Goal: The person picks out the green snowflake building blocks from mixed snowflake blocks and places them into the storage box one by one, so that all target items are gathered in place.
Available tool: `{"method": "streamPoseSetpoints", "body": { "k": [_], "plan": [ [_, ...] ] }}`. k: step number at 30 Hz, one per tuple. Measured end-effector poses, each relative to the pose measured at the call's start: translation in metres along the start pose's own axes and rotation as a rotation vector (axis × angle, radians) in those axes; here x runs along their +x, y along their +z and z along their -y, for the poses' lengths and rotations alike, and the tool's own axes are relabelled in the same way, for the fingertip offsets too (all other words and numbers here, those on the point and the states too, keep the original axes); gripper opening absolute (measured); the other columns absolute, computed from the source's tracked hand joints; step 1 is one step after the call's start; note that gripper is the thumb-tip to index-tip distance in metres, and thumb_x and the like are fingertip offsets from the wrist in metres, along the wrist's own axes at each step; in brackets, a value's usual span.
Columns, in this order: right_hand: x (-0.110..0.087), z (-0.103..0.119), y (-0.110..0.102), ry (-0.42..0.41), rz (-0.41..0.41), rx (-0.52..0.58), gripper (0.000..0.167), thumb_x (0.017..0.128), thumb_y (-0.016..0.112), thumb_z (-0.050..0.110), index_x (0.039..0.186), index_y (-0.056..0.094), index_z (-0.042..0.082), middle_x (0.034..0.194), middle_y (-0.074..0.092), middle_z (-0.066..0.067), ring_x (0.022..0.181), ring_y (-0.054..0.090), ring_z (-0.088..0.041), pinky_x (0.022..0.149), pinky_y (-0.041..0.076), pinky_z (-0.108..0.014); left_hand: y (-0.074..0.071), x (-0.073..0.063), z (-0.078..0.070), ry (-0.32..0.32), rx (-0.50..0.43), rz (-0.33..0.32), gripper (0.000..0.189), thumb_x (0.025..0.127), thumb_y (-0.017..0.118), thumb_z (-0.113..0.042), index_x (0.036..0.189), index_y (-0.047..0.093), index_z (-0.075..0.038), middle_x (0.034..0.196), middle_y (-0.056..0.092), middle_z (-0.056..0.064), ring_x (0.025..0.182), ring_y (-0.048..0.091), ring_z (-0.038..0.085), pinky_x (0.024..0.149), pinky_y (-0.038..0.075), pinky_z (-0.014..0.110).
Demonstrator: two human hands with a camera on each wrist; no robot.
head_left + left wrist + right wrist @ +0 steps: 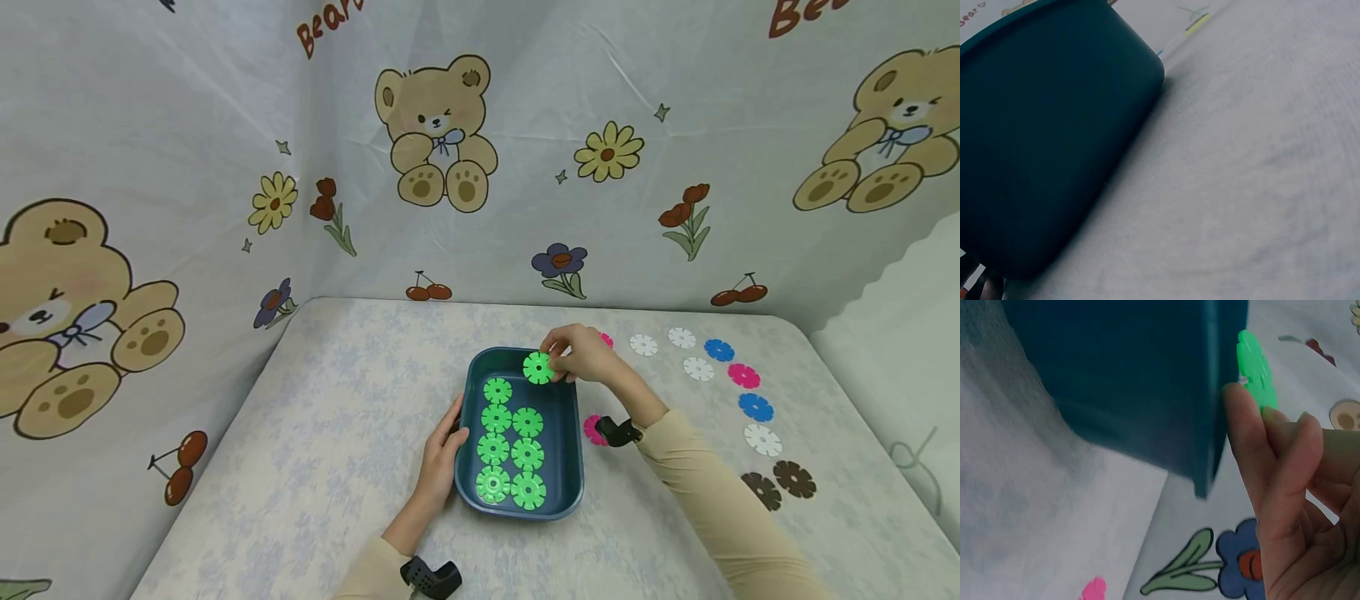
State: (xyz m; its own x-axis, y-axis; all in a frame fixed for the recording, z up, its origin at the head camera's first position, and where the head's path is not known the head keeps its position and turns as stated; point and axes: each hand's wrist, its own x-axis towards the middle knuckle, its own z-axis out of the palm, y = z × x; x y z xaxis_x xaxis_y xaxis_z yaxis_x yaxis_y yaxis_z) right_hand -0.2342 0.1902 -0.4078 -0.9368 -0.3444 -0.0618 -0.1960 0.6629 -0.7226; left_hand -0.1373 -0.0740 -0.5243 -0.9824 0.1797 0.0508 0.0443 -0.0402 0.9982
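A dark teal plastic tray (555, 467) stands on the table with several green flower-shaped discs (528, 454) lying flat in two columns on its bottom. My right hand (585, 353) is over the tray's far right corner. Between thumb and fingertips it pinches one more green flower-shaped disc (1255, 369), held on edge near the rim in the right wrist view. At the tray's left wall my left hand (435, 458) holds it, thumb by the rim and fingers along the outer side. In the left wrist view the tray wall (1054, 125) hides most of that hand.
Loose discs lie to the tray's right: white (698, 369), blue (756, 407), pink (744, 376) and brown (795, 479). A pink disc (592, 429) is partly under my right wrist. Behind the table (360, 375) hangs a bear-printed cloth (525, 100).
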Motion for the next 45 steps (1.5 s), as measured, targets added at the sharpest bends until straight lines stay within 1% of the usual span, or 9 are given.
{"method": "streamPoseSetpoints", "body": {
  "k": [9,13,17,27,35,38,40,43,45],
  "plan": [
    [0.010,-0.003,0.033,0.003,-0.007,-0.083,0.014,0.089,0.062,-0.003,0.102,0.069,-0.005,0.071,0.066,-0.009,0.054,0.065,-0.014,0.051,0.054,-0.026,0.002,-0.001,-0.001,0.006,-0.005,0.009,0.053,0.103,0.044,-0.020,0.154,0.032,-0.018,0.162,0.025,0.004,0.149,0.020,0.021,0.106,0.023,0.008],
    [0.009,-0.003,0.040,0.001,-0.020,-0.115,0.015,0.089,0.061,-0.004,0.103,0.068,-0.006,0.072,0.066,-0.010,0.053,0.063,-0.013,0.051,0.053,-0.025,0.002,-0.002,-0.001,0.001,0.004,0.006,0.053,0.103,0.044,-0.021,0.154,0.032,-0.019,0.162,0.025,0.003,0.149,0.020,0.021,0.106,0.023,0.008],
    [0.009,-0.001,0.046,0.006,-0.039,-0.188,0.018,0.089,0.059,-0.006,0.105,0.068,-0.006,0.072,0.067,-0.011,0.050,0.061,-0.011,0.051,0.052,-0.024,0.001,-0.001,-0.001,0.002,0.009,0.001,0.052,0.103,0.044,-0.020,0.154,0.032,-0.018,0.162,0.025,0.003,0.150,0.020,0.021,0.106,0.023,0.008],
    [0.012,0.003,0.054,0.045,-0.031,-0.335,0.022,0.084,0.059,-0.011,0.100,0.071,-0.002,0.084,0.071,-0.016,0.048,0.058,-0.012,0.048,0.049,-0.023,0.000,-0.002,0.001,0.002,0.021,-0.003,0.052,0.103,0.044,-0.020,0.154,0.033,-0.018,0.161,0.026,0.001,0.149,0.020,0.021,0.106,0.024,0.008],
    [0.013,-0.001,0.059,-0.054,-0.066,-0.507,0.016,0.081,0.058,-0.011,0.082,0.071,0.001,0.076,0.068,-0.011,0.056,0.049,-0.015,0.053,0.041,-0.025,0.000,-0.004,0.000,-0.005,0.029,-0.008,0.053,0.103,0.044,-0.020,0.154,0.032,-0.017,0.161,0.027,0.002,0.149,0.021,0.021,0.106,0.024,0.009],
    [0.013,-0.001,0.060,-0.070,-0.087,-0.527,0.016,0.082,0.060,-0.009,0.078,0.070,0.001,0.071,0.066,-0.009,0.056,0.048,-0.015,0.053,0.040,-0.025,0.000,-0.003,0.000,-0.001,0.029,-0.006,0.053,0.103,0.044,-0.020,0.154,0.032,-0.018,0.161,0.027,0.002,0.149,0.021,0.022,0.107,0.024,0.009],
    [0.013,0.000,0.060,-0.083,-0.101,-0.536,0.016,0.081,0.061,-0.010,0.075,0.069,0.002,0.067,0.063,-0.006,0.055,0.045,-0.013,0.052,0.037,-0.024,0.000,-0.003,0.000,-0.002,0.029,-0.007,0.052,0.103,0.044,-0.020,0.154,0.033,-0.018,0.161,0.027,0.002,0.149,0.021,0.022,0.107,0.024,0.009],
    [0.011,0.001,0.060,-0.093,-0.097,-0.546,0.021,0.082,0.059,-0.011,0.067,0.063,0.003,0.057,0.046,-0.001,0.054,0.034,-0.012,0.050,0.030,-0.024,0.001,-0.003,-0.001,-0.004,0.021,-0.009,0.052,0.103,0.044,-0.019,0.154,0.033,-0.017,0.161,0.027,0.002,0.149,0.021,0.022,0.106,0.024,0.008],
    [0.009,0.002,0.059,-0.088,-0.091,-0.545,0.023,0.083,0.058,-0.011,0.065,0.060,0.003,0.056,0.037,0.000,0.055,0.030,-0.012,0.050,0.028,-0.024,0.002,-0.004,-0.002,-0.002,0.014,-0.006,0.053,0.103,0.044,-0.018,0.154,0.032,-0.016,0.161,0.026,0.004,0.149,0.021,0.023,0.105,0.025,0.008]
  ]
}}
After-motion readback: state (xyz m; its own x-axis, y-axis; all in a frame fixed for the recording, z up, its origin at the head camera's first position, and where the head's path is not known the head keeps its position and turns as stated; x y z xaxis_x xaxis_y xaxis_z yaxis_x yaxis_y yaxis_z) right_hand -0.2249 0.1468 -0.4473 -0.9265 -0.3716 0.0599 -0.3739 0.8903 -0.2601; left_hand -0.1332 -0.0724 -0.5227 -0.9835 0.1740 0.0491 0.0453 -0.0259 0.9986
